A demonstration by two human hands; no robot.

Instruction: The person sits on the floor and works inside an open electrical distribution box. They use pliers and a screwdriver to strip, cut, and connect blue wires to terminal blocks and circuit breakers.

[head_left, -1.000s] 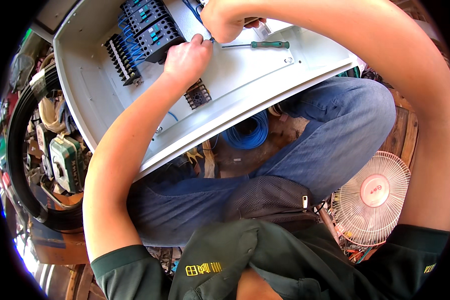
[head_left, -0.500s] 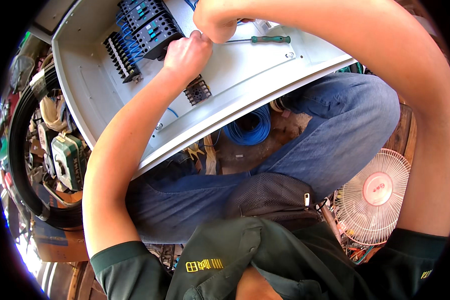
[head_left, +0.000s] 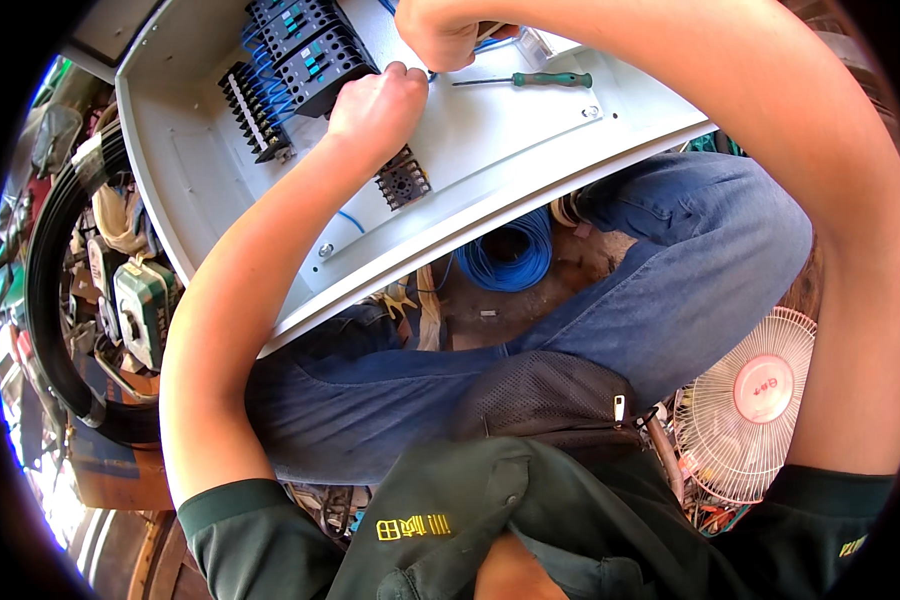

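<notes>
Resting on the white panel (head_left: 510, 150), the left hand (head_left: 375, 100) has its fingers curled together, pinched at a thin blue wire (head_left: 432, 74) just right of the black contactor block (head_left: 315, 55). The right hand (head_left: 438, 32) sits directly above the left fingers, curled closed; what it grips cannot be told. A green-handled screwdriver (head_left: 535, 80) lies on the panel just right of both sets of fingers. A black relay socket (head_left: 402, 180) sits below the left wrist. A blue wire coil (head_left: 510, 255) lies under the panel edge.
</notes>
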